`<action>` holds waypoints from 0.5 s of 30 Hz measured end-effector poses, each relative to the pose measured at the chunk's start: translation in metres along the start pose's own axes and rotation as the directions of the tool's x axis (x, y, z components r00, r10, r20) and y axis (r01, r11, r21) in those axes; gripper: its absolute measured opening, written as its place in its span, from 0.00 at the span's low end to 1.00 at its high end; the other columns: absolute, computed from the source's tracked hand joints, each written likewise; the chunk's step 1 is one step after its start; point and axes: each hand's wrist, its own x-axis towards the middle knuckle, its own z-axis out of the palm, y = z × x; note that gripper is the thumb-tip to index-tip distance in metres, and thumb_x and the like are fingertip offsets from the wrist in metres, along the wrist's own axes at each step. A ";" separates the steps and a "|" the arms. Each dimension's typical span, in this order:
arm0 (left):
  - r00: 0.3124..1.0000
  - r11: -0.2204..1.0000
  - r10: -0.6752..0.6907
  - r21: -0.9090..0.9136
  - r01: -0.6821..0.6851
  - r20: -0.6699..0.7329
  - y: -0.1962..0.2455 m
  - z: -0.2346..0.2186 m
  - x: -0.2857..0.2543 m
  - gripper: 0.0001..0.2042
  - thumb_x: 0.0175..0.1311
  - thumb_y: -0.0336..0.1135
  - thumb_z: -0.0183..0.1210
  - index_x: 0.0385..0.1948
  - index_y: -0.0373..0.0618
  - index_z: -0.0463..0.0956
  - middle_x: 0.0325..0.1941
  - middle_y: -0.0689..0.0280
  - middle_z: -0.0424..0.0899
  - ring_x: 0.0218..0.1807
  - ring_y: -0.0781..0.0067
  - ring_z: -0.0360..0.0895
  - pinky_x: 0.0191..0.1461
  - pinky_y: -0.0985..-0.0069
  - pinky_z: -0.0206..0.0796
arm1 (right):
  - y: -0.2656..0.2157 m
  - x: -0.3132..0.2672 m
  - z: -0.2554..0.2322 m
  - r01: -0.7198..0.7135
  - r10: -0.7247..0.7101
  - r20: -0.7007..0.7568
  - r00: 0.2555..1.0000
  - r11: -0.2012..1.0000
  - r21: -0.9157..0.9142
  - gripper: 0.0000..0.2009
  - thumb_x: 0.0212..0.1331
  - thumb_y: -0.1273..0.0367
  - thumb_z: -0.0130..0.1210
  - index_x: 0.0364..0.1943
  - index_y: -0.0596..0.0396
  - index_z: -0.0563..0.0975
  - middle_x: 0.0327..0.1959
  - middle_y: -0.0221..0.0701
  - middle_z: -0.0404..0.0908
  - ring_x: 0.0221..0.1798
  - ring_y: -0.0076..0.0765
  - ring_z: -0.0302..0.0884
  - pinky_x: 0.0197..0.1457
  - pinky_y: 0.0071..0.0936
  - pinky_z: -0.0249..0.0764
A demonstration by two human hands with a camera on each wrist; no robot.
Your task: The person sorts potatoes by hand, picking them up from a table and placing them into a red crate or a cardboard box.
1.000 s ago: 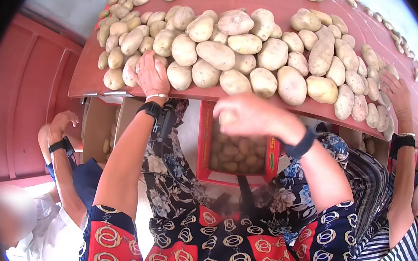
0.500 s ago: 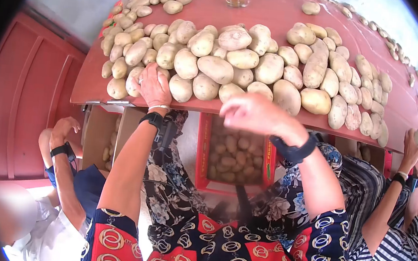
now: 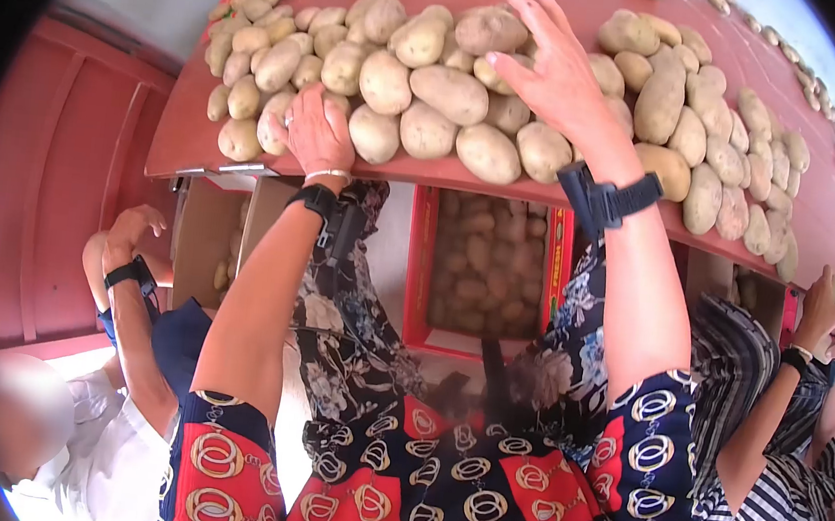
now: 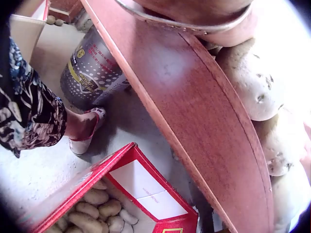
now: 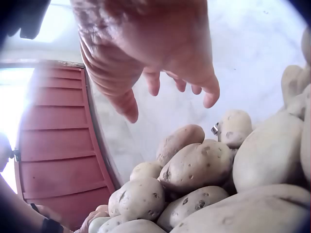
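Piled potatoes (image 3: 449, 95) cover the front part of a red table (image 3: 416, 172) in the head view. The left hand (image 3: 315, 132) rests on potatoes at the table's front edge, fingers spread. Above the middle of the pile, the right hand (image 3: 566, 74) reaches out with extended, parted fingers and holds nothing. In the right wrist view that hand (image 5: 150, 48) hangs over the potatoes (image 5: 197, 165), a gap between fingertips and pile. Only the wrist side of the left hand shows in the left wrist view, beside a potato (image 4: 250, 80).
Below the table edge stands a red box (image 3: 420, 261) of potatoes. Cardboard boxes (image 3: 206, 245) are at the left. One person in a white shirt (image 3: 109, 432) sits left, another in stripes (image 3: 766, 505) right. A grey bucket (image 4: 90, 70) stands on the floor.
The right hand has moved from the table's front edge up over the pile, its fingers now extended. The left hand has stayed on the potatoes. The neighbour's hand at right has drawn back from the table.
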 end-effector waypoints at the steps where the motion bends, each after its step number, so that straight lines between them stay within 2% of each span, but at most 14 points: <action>1: 1.000 1.000 0.010 -0.012 -0.010 0.000 -0.001 0.000 0.001 0.16 0.61 0.41 0.41 0.46 0.49 0.70 0.49 0.64 0.75 0.56 0.60 0.67 0.65 0.40 0.30 | -0.005 -0.004 0.001 -0.017 0.017 0.022 1.000 1.000 -0.014 0.23 0.49 0.68 0.58 0.52 0.49 0.70 0.53 0.38 0.70 0.58 0.38 0.66 0.55 0.33 0.67; 4: 1.000 1.000 0.008 -0.007 -0.008 0.007 0.001 -0.001 0.001 0.17 0.60 0.41 0.41 0.46 0.48 0.71 0.49 0.63 0.75 0.56 0.60 0.68 0.65 0.41 0.30 | -0.003 -0.002 0.009 -0.097 0.103 0.120 0.987 0.994 -0.058 0.22 0.48 0.69 0.57 0.51 0.50 0.70 0.51 0.39 0.71 0.56 0.41 0.66 0.55 0.34 0.67; 8: 1.000 1.000 -0.018 -0.007 0.018 0.006 -0.001 0.001 0.002 0.17 0.60 0.42 0.40 0.46 0.48 0.71 0.50 0.62 0.75 0.55 0.60 0.68 0.66 0.43 0.28 | -0.004 0.003 0.014 -0.158 0.169 0.167 0.971 0.984 -0.080 0.22 0.46 0.71 0.56 0.50 0.51 0.70 0.49 0.41 0.72 0.54 0.45 0.67 0.55 0.36 0.66; 14: 1.000 1.000 -0.025 -0.017 0.025 0.003 0.001 0.001 0.002 0.16 0.59 0.41 0.41 0.46 0.49 0.71 0.50 0.63 0.75 0.55 0.61 0.69 0.66 0.42 0.28 | -0.010 0.006 0.013 -0.235 0.241 0.195 0.951 0.971 -0.052 0.21 0.44 0.74 0.55 0.48 0.52 0.71 0.44 0.43 0.74 0.51 0.48 0.69 0.54 0.37 0.67; 15: 0.999 0.999 -0.041 -0.007 0.041 0.015 0.001 0.001 0.003 0.16 0.59 0.41 0.41 0.46 0.49 0.71 0.49 0.63 0.75 0.55 0.61 0.69 0.66 0.42 0.28 | -0.013 0.005 0.012 -0.218 0.225 0.113 0.968 0.973 -0.073 0.20 0.44 0.74 0.56 0.46 0.51 0.72 0.42 0.41 0.75 0.49 0.46 0.70 0.52 0.36 0.68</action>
